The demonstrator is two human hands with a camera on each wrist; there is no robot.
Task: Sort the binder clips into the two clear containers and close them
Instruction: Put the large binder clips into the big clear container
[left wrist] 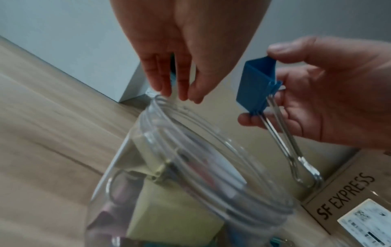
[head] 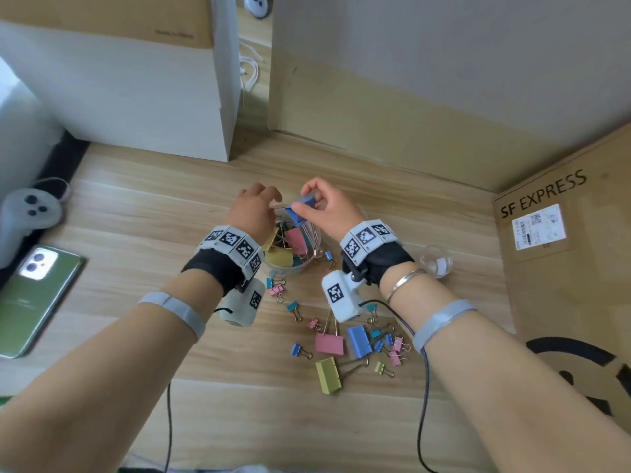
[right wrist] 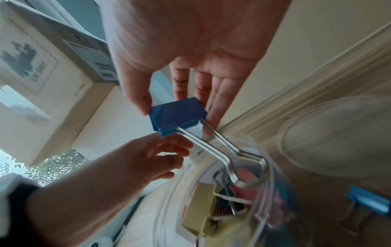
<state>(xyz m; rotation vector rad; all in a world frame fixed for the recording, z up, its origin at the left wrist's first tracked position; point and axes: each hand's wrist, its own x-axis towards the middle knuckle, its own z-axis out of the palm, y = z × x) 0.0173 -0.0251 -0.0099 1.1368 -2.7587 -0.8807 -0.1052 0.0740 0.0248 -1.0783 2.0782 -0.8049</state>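
My right hand (head: 304,203) pinches a large blue binder clip (head: 301,209) (left wrist: 256,85) (right wrist: 177,113) by its body, above the mouth of a clear jar (head: 317,243) (left wrist: 190,133) (right wrist: 272,167). The clip's wire handles (right wrist: 222,150) point down into the opening. The jar holds several large clips, yellow and pink among them. My left hand (head: 269,197) (left wrist: 180,95) is at the jar's far rim with fairly straight fingers and holds nothing. A smaller clear container (head: 435,261) stands to the right. Loose on the table lie large pink (head: 329,343), blue (head: 358,341) and yellow-green (head: 327,375) clips among several small ones.
An SF Express cardboard box (head: 563,233) fills the right side. A white box (head: 136,97) stands at the back left. A green phone (head: 37,295) and a grey controller (head: 27,213) lie at the left. Wrist-camera cables trail toward the table's near edge.
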